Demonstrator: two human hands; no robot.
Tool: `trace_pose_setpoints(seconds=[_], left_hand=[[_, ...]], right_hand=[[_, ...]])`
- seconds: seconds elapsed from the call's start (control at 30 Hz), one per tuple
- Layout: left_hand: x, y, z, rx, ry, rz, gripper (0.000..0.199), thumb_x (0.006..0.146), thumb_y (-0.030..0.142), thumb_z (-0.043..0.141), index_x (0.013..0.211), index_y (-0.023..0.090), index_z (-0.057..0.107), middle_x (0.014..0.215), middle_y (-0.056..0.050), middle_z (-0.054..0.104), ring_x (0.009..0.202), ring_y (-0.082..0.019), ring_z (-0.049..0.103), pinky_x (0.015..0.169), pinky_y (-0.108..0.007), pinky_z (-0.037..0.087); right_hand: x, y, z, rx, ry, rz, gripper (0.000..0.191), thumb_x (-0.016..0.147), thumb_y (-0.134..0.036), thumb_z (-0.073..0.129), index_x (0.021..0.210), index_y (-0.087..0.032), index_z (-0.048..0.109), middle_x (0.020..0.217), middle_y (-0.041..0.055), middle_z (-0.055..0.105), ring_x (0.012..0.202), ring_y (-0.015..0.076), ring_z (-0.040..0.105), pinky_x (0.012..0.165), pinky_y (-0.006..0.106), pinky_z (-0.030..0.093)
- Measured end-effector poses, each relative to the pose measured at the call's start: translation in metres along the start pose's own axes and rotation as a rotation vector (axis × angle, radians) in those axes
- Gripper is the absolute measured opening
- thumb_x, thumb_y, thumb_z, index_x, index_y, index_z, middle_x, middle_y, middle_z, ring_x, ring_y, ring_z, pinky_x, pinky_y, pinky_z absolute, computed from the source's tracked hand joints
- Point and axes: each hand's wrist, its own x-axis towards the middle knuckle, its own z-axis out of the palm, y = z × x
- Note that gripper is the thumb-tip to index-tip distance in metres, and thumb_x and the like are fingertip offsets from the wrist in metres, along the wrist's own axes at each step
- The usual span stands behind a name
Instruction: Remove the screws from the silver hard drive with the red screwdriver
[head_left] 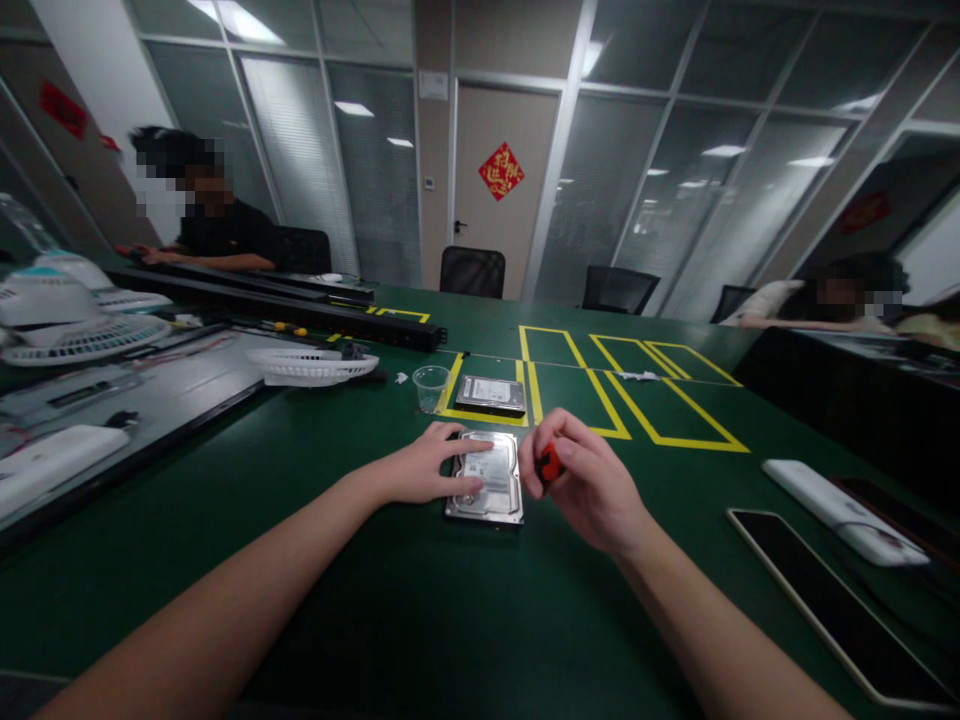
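A silver hard drive (495, 500) with a white label lies flat on the green table in front of me. My left hand (431, 462) rests on its left part, fingers stretched out and apart across the top. Close by the drive's right edge, my right hand (592, 480) is closed around a red and black handle (551, 462), which looks like a screwdriver's. I cannot make out its shaft. Just beyond, a second hard drive (491, 393) lies inside a yellow tape outline, with a clear plastic cup (431, 388) to its left.
White fan parts (311, 365) and a flat panel (172, 385) cover the left side. A phone (832, 600) and a white power bank (844, 510) with a cable lie at right, near a large black object (847, 390). Other people sit at the far left and right.
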Motion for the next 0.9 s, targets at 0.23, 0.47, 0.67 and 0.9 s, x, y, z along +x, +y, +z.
trace_pose_setpoints(seconds=[0.23,0.47,0.67,0.9], left_hand=[[0.0000,0.0011,-0.0016,0.000,-0.013,0.002,0.068,0.090,0.072,0.058,0.151,0.047,0.041,0.158,-0.007,0.031,0.146,-0.038,0.028,0.116,-0.057,0.030],[-0.0001,0.0014,-0.0011,-0.003,-0.015,-0.010,0.068,0.089,0.070,0.060,0.150,0.048,0.042,0.159,-0.006,0.030,0.146,-0.038,0.027,0.116,-0.057,0.029],[0.0002,0.0012,-0.0009,0.006,-0.006,0.000,0.068,0.089,0.070,0.059,0.151,0.047,0.041,0.158,-0.006,0.031,0.146,-0.038,0.027,0.116,-0.057,0.029],[-0.0001,0.0008,-0.0011,-0.007,-0.011,-0.001,0.069,0.089,0.072,0.058,0.151,0.047,0.041,0.158,-0.007,0.032,0.146,-0.039,0.029,0.115,-0.058,0.031]], right_hand=[[0.0000,-0.0018,0.0007,0.021,-0.006,0.011,0.022,0.100,-0.036,0.049,0.096,-0.018,0.061,0.074,0.0027,0.063,0.057,0.0127,0.047,0.057,0.029,0.032],[0.0004,-0.0006,-0.0007,0.035,0.009,0.017,0.023,0.100,-0.033,0.048,0.088,-0.018,0.061,0.074,0.0039,0.063,0.061,0.0141,0.050,0.060,0.029,0.035],[-0.0005,0.0023,-0.0018,0.023,-0.017,0.002,0.008,0.096,-0.029,0.056,0.094,-0.021,0.056,0.080,0.0020,0.065,0.057,0.0126,0.050,0.058,0.029,0.034],[0.0016,-0.0009,0.0001,0.027,0.002,0.006,0.035,0.104,-0.036,0.037,0.093,-0.016,0.063,0.075,0.0048,0.064,0.056,0.0127,0.047,0.057,0.029,0.033]])
